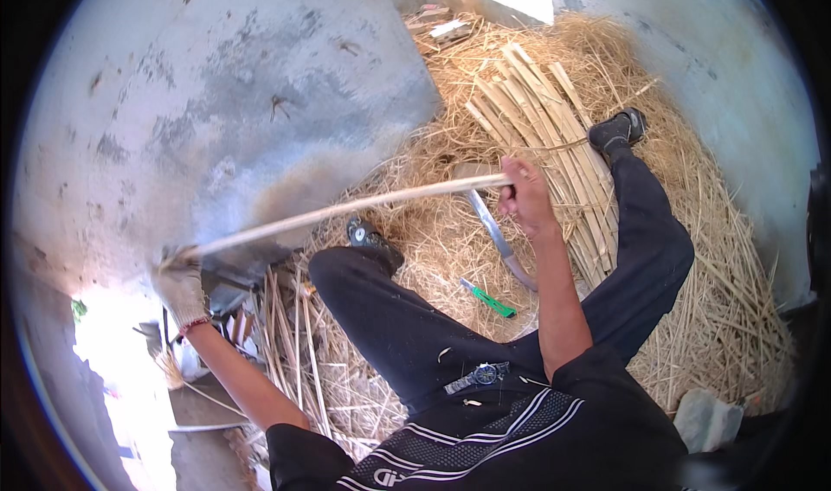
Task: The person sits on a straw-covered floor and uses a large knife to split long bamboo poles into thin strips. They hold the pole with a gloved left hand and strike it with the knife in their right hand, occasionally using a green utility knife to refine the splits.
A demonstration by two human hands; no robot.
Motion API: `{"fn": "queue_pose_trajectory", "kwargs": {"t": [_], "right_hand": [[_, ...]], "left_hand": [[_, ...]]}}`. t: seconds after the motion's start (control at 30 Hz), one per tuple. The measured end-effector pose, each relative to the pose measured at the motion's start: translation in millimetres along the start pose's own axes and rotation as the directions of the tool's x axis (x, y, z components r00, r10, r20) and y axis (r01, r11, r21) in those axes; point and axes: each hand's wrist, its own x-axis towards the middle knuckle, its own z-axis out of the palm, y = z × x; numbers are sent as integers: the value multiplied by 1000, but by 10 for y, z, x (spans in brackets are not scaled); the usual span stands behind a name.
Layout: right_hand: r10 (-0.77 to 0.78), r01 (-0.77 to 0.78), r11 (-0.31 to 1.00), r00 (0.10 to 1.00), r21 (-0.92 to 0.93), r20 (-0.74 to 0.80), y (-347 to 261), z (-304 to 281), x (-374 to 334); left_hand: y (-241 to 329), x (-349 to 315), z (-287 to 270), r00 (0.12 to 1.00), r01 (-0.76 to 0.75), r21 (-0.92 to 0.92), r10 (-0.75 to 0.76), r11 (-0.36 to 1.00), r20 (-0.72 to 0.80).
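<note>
My left hand [180,288], in a pale knitted glove, is closed on the far left end of a long, thin bamboo strip [346,208]. Bare and closed, my right hand [526,198] grips the strip's other end, so it runs slanting across in front of me above my knees. Just below the right hand is a curved metal blade [495,233], its shiny length bending toward my lap; whether it touches the hand cannot be made out. On the straw between my legs lies a green utility knife [493,301].
A bundle of split bamboo slats [545,119] lies at my right foot [617,131]. Shavings [718,318] cover the floor. Thin sticks [281,340] lean at my left. Concrete walls [234,102] rise ahead and right. A wristwatch [486,375] rests on my lap.
</note>
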Motion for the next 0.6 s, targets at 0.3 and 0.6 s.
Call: {"fn": "queue_pose_trajectory", "kwargs": {"t": [0.3,0.6], "right_hand": [[-138,152,967,987,203,-80,-57,258,-73],[-393,388,915,919,112,21,-291,209,-185]], "left_hand": [[-384,-1014,774,923,11,990,-382,138,43],[-702,-1630,1399,484,-870,493,-156,23,861]]}}
